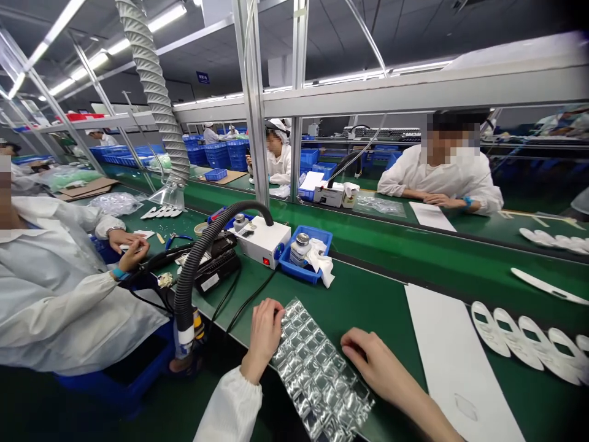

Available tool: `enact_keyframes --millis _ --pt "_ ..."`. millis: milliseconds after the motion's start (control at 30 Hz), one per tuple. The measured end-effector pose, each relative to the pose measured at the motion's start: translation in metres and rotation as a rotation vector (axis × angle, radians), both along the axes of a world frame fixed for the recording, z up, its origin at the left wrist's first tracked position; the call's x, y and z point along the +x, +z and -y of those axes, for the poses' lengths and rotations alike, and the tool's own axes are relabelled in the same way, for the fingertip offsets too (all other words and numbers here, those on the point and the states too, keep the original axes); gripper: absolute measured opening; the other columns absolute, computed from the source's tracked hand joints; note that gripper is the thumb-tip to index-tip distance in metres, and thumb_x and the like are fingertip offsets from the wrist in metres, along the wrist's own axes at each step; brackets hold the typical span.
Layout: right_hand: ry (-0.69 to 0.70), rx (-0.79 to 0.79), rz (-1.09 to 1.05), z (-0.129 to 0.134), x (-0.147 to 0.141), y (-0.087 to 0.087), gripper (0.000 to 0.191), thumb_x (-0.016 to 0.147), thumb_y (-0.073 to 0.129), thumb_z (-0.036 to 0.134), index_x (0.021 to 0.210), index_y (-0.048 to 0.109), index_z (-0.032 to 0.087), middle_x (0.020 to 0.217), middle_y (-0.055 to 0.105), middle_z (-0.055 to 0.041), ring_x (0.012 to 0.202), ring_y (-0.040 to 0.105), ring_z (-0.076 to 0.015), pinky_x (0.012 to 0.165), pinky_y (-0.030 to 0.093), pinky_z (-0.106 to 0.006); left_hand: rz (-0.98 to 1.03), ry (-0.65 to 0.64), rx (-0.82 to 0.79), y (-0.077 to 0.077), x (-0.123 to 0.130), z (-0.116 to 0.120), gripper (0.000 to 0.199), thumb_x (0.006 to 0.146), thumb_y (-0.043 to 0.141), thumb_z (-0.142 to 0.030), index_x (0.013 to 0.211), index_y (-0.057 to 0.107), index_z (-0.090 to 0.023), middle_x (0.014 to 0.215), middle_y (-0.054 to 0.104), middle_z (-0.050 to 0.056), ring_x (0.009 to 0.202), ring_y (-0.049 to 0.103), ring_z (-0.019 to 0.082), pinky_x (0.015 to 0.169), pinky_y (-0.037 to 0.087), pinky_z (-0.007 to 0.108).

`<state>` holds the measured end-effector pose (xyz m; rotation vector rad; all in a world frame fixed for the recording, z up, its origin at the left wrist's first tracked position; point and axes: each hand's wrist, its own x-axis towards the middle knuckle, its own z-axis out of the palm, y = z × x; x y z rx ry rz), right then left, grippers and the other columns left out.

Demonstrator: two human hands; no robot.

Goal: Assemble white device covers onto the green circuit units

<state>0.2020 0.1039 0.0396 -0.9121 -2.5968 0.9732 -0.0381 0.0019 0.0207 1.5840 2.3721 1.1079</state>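
A clear plastic blister tray (317, 368) with many small pockets lies at a slant over the front edge of the green table. My left hand (265, 328) is at its upper left corner, with thumb and fingers closed on the edge. My right hand (370, 359) is just beyond the tray's right side, its fingers curled and bent inward; whether it touches the tray is hard to tell. To the right lies a long white sheet (444, 344) with a small clear piece (465, 406) on it.
White shell parts (524, 344) stand in a row at the right. Ahead are a blue bin (306, 252) with a bottle and cloth, and a white box (263, 239) with a black hose (196, 258). Co-workers sit at the left and across the table.
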Motion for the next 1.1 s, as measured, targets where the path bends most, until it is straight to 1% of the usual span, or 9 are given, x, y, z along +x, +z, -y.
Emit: enact_keyframes --millis 67,167,267,367,500,567,667,867,1100 --pt "0.018 -0.032 -0.145 -0.011 -0.019 0.004 0.016 0.093 0.044 0.027 0.086 0.058 0.024 0.088 0.062 -0.003 0.08 0.057 -0.0215 0.077 0.042 -0.037 -0.02 -0.072 0.027 0.001 0.006 -0.005 0.02 0.096 0.035 -0.021 0.081 0.049 -0.022 0.083 0.059 0.001 0.081 0.055 0.018 0.08 0.04 0.035" --pt "0.03 -0.08 -0.31 -0.034 -0.054 0.0 0.015 0.09 0.045 0.024 0.093 0.06 0.021 0.094 0.06 -0.0055 0.086 0.057 -0.0216 0.077 0.044 -0.034 -0.053 -0.144 0.059 0.002 0.01 -0.009 0.02 0.096 0.034 -0.02 0.081 0.047 -0.022 0.082 0.056 0.0 0.08 0.053 0.018 0.082 0.039 0.036" --pt "0.046 -0.109 -0.336 -0.05 -0.083 -0.007 0.017 0.086 0.047 0.021 0.097 0.06 0.019 0.096 0.059 -0.0064 0.083 0.057 -0.0202 0.075 0.045 -0.033 -0.074 -0.17 0.077 0.002 0.009 -0.01 0.02 0.097 0.034 -0.019 0.081 0.046 -0.022 0.082 0.056 0.001 0.081 0.052 0.018 0.082 0.039 0.036" --pt "0.107 -0.183 -0.325 -0.056 -0.1 -0.01 0.018 0.082 0.052 0.019 0.097 0.062 0.019 0.096 0.064 -0.0058 0.084 0.059 -0.0197 0.075 0.046 -0.031 -0.086 -0.177 0.082 0.001 0.008 -0.01 0.018 0.097 0.035 -0.019 0.083 0.046 -0.022 0.083 0.056 0.001 0.081 0.052 0.019 0.081 0.039 0.036" --pt "0.147 -0.297 -0.293 -0.057 -0.108 -0.007 0.012 0.081 0.055 0.023 0.084 0.066 0.017 0.079 0.068 -0.0035 0.072 0.059 -0.0181 0.068 0.045 -0.029 -0.092 -0.18 0.081 -0.001 0.008 -0.01 0.017 0.097 0.035 -0.02 0.084 0.045 -0.021 0.085 0.056 0.002 0.081 0.052 0.019 0.079 0.039 0.036" --pt "0.13 -0.365 -0.288 -0.057 -0.109 -0.007 0.015 0.082 0.053 0.025 0.078 0.065 0.016 0.069 0.066 -0.0027 0.064 0.058 -0.0165 0.062 0.044 -0.028 -0.094 -0.18 0.084 -0.002 0.009 -0.01 0.016 0.097 0.035 -0.02 0.084 0.045 -0.021 0.084 0.056 0.002 0.08 0.052 0.019 0.078 0.039 0.036" --pt "0.09 -0.468 -0.286 -0.059 -0.111 -0.009 0.017 0.08 0.052 0.024 0.071 0.063 0.015 0.061 0.063 -0.002 0.057 0.056 -0.0145 0.058 0.044 -0.026 -0.098 -0.199 0.097 -0.003 0.01 -0.009 0.016 0.097 0.036 -0.019 0.084 0.044 -0.021 0.083 0.055 0.002 0.078 0.052 0.018 0.076 0.04 0.035" --pt "-0.008 -0.585 -0.254 -0.059 -0.12 -0.017 0.012 0.073 0.054 0.018 0.064 0.063 0.015 0.05 0.06 0.0004 0.047 0.051 -0.0121 0.05 0.04 -0.023 -0.13 -0.217 0.164 -0.003 0.012 -0.008 0.016 0.096 0.036 -0.014 0.083 0.043 -0.021 0.082 0.054 0.003 0.079 0.052 0.018 0.077 0.041 0.034" --pt "-0.065 -0.612 -0.254 -0.057 -0.123 -0.016 0.014 0.072 0.054 0.016 0.061 0.062 0.015 0.048 0.059 0.001 0.044 0.049 -0.0102 0.047 0.038 -0.021 -0.183 -0.203 0.193 -0.001 0.011 -0.008 0.016 0.096 0.039 -0.014 0.083 0.046 -0.02 0.08 0.056 0.002 0.077 0.052 0.018 0.077 0.039 0.035"
